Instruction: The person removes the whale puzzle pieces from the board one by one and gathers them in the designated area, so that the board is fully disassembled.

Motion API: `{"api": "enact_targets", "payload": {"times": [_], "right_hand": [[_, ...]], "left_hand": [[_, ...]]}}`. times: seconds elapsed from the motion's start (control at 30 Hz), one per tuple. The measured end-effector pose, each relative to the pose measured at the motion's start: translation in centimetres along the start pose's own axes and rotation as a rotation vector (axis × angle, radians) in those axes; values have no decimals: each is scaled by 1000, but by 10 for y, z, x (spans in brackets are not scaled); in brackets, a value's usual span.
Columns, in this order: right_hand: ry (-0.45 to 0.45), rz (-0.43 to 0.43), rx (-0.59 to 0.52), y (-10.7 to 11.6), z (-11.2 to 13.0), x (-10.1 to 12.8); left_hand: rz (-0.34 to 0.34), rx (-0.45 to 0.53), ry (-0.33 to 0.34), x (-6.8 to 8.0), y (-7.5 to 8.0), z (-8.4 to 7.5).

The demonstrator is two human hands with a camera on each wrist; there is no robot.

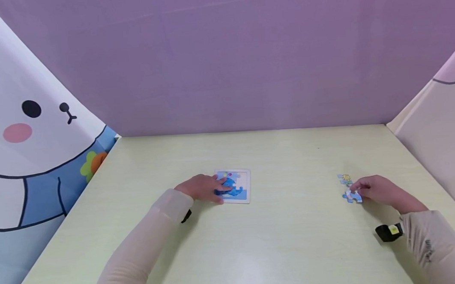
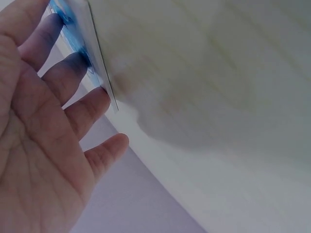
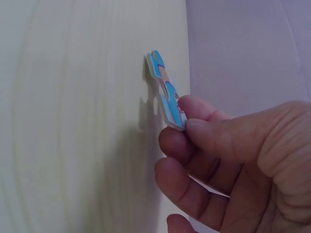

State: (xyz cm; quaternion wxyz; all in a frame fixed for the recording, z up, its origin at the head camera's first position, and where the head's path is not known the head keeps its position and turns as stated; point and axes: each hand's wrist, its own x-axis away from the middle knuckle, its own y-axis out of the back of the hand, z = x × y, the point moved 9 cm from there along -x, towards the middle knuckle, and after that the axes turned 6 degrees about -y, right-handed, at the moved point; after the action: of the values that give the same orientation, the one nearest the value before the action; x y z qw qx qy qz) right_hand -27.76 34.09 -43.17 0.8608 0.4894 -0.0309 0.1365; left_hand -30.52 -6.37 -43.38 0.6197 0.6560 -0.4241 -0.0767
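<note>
In the head view my left hand lies with spread fingers on a small square jigsaw puzzle tray. The tray has a white frame and a blue animal picture partly covered by the fingers. Seen from the left wrist, the fingertips rest along the tray's edge. Over to the right, my right hand pinches a jigsaw piece between thumb and fingers. That piece is blue, white and orange, and it tilts up close over the table. Just beyond it lie jigsaw pieces with a yellow sun picture.
The pale wood table runs back to a purple wall panel. A cartoon-printed cloth hangs along the left side, and a light panel stands on the right. A black wrist camera sits by the right sleeve.
</note>
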Motion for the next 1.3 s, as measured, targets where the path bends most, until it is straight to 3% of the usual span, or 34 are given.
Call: {"api": "enact_targets", "payload": {"times": [0.63, 1.07, 1.3], "right_hand": [[-55, 26, 9, 12, 15, -1], [43, 28, 3, -9, 54, -7], [50, 58, -9, -21, 74, -12]], "left_hand": [[12, -84, 17, -4, -2, 0], [17, -53, 33, -2, -2, 1], [17, -42, 18, -1, 0, 0]]}}
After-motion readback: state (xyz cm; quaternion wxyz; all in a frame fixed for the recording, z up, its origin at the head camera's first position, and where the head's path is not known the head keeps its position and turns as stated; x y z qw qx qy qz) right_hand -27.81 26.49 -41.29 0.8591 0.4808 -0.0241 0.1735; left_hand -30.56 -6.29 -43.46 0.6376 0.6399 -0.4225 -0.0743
